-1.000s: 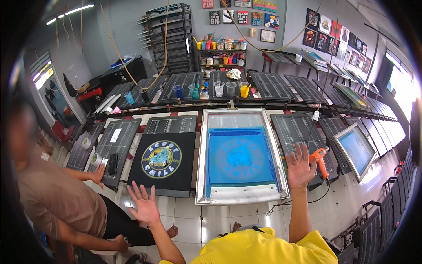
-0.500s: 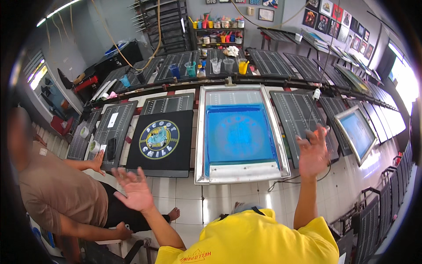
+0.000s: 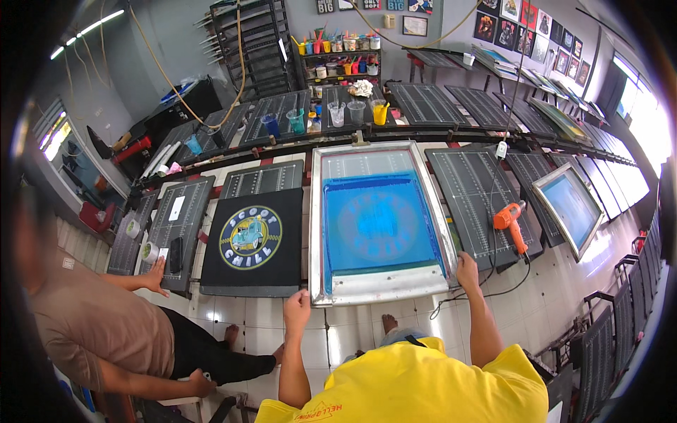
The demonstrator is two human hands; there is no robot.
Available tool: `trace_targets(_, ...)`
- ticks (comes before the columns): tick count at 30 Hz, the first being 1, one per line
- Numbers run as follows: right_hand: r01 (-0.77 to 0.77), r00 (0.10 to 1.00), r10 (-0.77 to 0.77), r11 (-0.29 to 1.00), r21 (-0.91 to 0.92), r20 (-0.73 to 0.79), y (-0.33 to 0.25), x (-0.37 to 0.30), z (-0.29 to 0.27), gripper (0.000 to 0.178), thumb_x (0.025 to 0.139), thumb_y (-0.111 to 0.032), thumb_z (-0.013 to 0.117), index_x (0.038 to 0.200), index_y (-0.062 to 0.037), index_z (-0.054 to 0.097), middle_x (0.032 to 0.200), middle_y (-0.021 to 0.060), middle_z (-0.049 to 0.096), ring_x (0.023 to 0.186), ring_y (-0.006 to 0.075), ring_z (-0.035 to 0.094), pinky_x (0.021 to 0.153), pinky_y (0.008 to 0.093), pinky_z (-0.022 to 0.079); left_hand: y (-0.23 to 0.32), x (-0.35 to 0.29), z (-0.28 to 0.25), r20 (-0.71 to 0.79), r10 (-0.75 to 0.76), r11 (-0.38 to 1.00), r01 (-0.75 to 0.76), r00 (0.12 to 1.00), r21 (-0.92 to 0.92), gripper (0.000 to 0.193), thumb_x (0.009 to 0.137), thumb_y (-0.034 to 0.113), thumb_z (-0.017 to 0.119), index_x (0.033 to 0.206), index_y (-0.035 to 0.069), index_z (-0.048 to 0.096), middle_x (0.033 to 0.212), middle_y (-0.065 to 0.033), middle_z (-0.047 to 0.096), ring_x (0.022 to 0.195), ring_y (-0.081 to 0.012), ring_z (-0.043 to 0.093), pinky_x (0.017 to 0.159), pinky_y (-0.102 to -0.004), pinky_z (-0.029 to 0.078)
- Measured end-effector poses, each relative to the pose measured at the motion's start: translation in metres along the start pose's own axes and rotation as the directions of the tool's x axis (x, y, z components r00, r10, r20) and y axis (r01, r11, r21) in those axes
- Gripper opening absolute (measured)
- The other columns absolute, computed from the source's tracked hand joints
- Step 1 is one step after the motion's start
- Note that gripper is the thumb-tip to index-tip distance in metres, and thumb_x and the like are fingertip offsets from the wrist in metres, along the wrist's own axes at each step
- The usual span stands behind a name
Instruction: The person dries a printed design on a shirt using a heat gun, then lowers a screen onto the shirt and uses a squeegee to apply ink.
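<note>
Dark surfaces [image 3: 464, 189] stand in rows across a tiled floor [image 3: 264, 315], the framed blue screen [image 3: 375, 225] over one. The left hand [image 3: 296, 308] and right hand [image 3: 468, 273] sit by its near end, fingers [image 3: 302, 297] curled; whether clamped, I cannot tell.

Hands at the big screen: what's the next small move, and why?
Perhaps raise the near end of the screen slightly, both sides together: the left hand is at its near left corner and the right hand at its right edge, close to that end. Grip firmness can't be judged.
</note>
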State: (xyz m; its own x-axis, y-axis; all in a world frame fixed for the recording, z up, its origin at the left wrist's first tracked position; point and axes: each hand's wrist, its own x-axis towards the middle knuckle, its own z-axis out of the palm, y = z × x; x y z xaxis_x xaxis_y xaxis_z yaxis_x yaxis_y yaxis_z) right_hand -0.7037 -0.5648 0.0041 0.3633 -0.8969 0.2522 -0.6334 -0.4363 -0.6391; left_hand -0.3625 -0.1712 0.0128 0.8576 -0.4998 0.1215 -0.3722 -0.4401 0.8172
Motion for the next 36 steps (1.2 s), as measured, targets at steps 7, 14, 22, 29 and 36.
trace_targets(7, -0.229, 0.967, 0.25, 0.93, 0.287, -0.04, 0.02, 0.009, 0.04, 0.016, 0.089, -0.008, 0.062, 0.101, 0.001, 0.069, 0.091, 0.0164, 0.07, 0.086, 0.0276, 0.068, 0.078, 0.0382, 0.052, -0.01, 0.023, 0.017, 0.009, 0.026, 0.992, -0.027, 1.0, 0.127, 0.027, 0.094, 0.024, 0.057, 0.089, 0.0, 0.068, 0.083, -0.0249, 0.066, 0.08, -0.0466, 0.063, 0.07, -0.0498, 0.048)
trace_targets(14, -0.254, 0.951, 0.296, 0.913, 0.318, -0.092, 0.042, 0.02, 0.052, 0.007, 0.084, -0.005, 0.067, 0.087, 0.001, 0.069, 0.076, 0.012, 0.068, 0.071, 0.0214, 0.064, 0.07, 0.0346, 0.051, 0.0, 0.033, 0.015, 0.028, -0.013, 0.99, 0.009, 1.0, 0.144, 0.022, 0.09, 0.017, 0.059, 0.081, -0.002, 0.065, 0.074, -0.0263, 0.061, 0.074, -0.0471, 0.06, 0.066, -0.0484, 0.046)
trace_targets(22, -0.155, 0.968, 0.2, 0.952, 0.263, -0.154, 0.023, 0.02, 0.047, 0.009, 0.086, -0.007, 0.064, 0.084, 0.0016, 0.065, 0.07, 0.0082, 0.061, 0.066, 0.0161, 0.056, 0.064, 0.0326, 0.047, 0.002, 0.027, 0.017, 0.021, -0.08, 0.994, 0.078, 0.997, 0.075, 0.022, 0.091, 0.017, 0.059, 0.083, -0.002, 0.066, 0.074, -0.0264, 0.061, 0.073, -0.0462, 0.061, 0.064, -0.047, 0.046)
trace_targets(29, -0.033, 0.998, 0.032, 0.999, -0.013, -0.062, 0.001, 0.018, 0.017, 0.019, 0.086, -0.011, 0.064, 0.103, -0.0006, 0.064, 0.098, 0.0193, 0.066, 0.094, 0.0343, 0.062, 0.083, 0.0427, 0.049, 0.009, 0.015, 0.012, -0.182, 0.048, 0.997, -0.037, 0.982, 0.063, 0.024, 0.093, 0.018, 0.06, 0.091, -0.003, 0.072, 0.084, -0.0194, 0.069, 0.079, -0.0398, 0.065, 0.075, -0.0424, 0.052)
trace_targets(36, 0.679, 0.649, -0.639, 0.732, 0.064, 0.413, -0.121, -0.032, -0.018, 0.061, 0.075, -0.024, 0.081, 0.13, -0.0081, 0.058, 0.134, 0.0132, 0.058, 0.126, 0.035, 0.05, 0.107, 0.0469, 0.04, 0.028, -0.082, 0.024, 0.0, 0.177, 0.928, -0.167, 0.984, -0.334, 0.019, 0.091, 0.006, 0.056, 0.076, 0.0, 0.066, 0.065, -0.0089, 0.058, 0.058, -0.018, 0.053, 0.054, -0.031, 0.041)
